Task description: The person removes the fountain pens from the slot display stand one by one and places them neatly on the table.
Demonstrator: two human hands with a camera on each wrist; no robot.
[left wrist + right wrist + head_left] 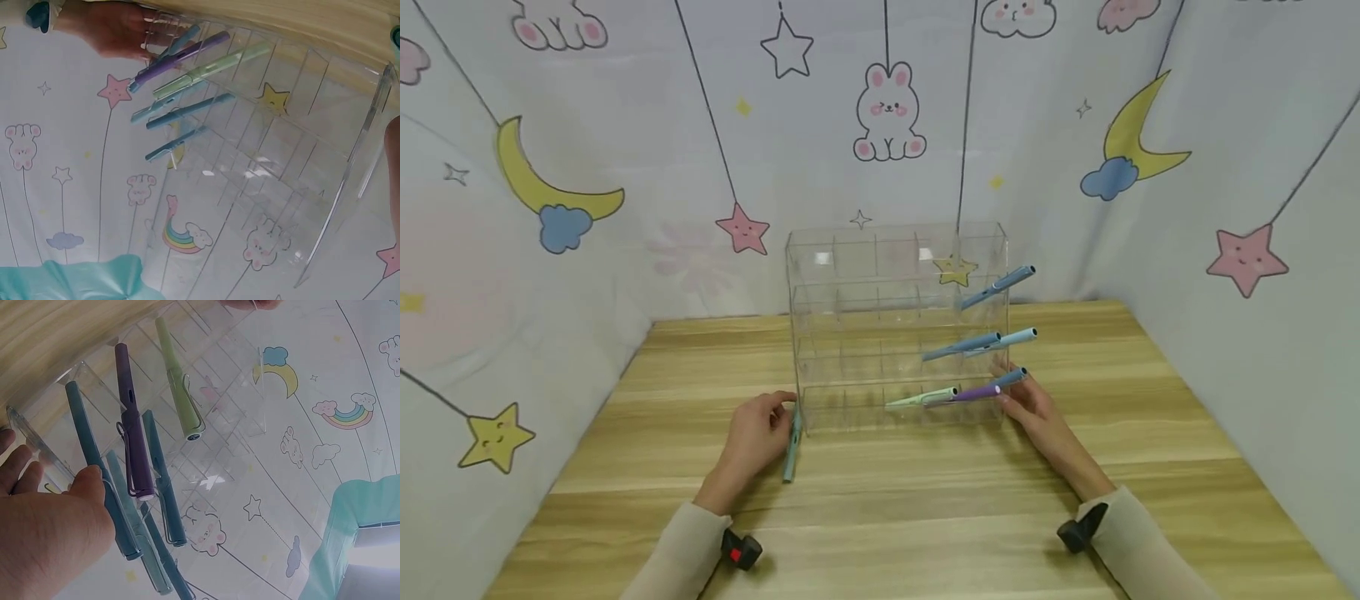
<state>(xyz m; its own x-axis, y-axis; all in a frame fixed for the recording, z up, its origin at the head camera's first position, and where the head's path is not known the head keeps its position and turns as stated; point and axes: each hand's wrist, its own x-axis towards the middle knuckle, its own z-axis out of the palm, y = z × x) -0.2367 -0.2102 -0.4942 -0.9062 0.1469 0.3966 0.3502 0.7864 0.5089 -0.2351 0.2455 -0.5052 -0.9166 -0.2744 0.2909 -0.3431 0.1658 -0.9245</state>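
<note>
A clear acrylic organizer (895, 250) with rows of compartments stands on the wooden table (925, 517). Several pens stick out of its right side: a blue pen (1000, 286) up top, two blue ones (962, 346) in the middle row, and a light green pen (921, 399), a purple pen (964, 395) and a dark blue pen (1009, 379) in the bottom row. My left hand (786, 414) holds a teal pen (792, 450) by the organizer's lower left corner. My right hand (1011, 390) grips the dark blue pen (94, 456), thumb on its barrel.
Fabric walls printed with moons, stars and rabbits close in the table on three sides, the back wall (887, 108) just behind the organizer. Bare wood lies in front of and beside the organizer. A folded teal cloth (350, 537) shows in the right wrist view.
</note>
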